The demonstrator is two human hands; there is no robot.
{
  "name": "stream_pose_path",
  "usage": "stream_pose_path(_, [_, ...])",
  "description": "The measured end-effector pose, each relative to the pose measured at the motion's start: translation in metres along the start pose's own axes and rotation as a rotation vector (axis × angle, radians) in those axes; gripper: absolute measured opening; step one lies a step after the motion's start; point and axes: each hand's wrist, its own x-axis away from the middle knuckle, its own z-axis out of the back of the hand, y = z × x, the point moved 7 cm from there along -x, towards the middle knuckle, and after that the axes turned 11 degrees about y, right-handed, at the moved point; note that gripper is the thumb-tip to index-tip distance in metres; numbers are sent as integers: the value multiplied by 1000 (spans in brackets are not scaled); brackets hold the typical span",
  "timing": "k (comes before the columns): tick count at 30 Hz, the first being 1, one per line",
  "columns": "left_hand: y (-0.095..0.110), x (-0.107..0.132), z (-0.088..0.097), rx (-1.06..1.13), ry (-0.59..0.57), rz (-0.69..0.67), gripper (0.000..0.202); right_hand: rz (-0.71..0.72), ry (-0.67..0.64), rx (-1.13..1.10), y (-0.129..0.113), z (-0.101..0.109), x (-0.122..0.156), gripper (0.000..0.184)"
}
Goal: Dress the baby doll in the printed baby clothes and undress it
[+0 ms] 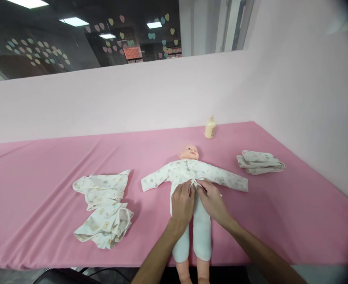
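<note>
A baby doll (188,152) lies on its back on the pink table cover (43,165), head away from me, arms spread. It wears a white printed top (180,171) and pale blue-white leggings (202,232). My left hand (182,207) and my right hand (212,201) meet at the doll's waist. Both pinch the lower front edge of the top, fingers closed on the cloth or its tie.
A crumpled white printed garment (104,209) lies left of the doll. A folded white cloth (259,161) lies to the right. A small cream bottle (210,128) stands by the pink back wall. The doll's feet hang over the table's near edge.
</note>
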Motion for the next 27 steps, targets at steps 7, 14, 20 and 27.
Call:
stream_pose_path(7, [2,2,-3,-53,3,-99,24,73,-26,20,-9,1,9,30])
stream_pose_path(14, [1,-2,-3,59,-71,12,25,109,-17,-13,-3,-1,27,41])
stream_pose_path(20, [1,-2,-2,86,-76,19,22,112,25,-102,0,-4,29,40])
stream_pose_path(27, [-2,-3,-1,142,-69,109,26,-47,21,-239,10,-4,26,41])
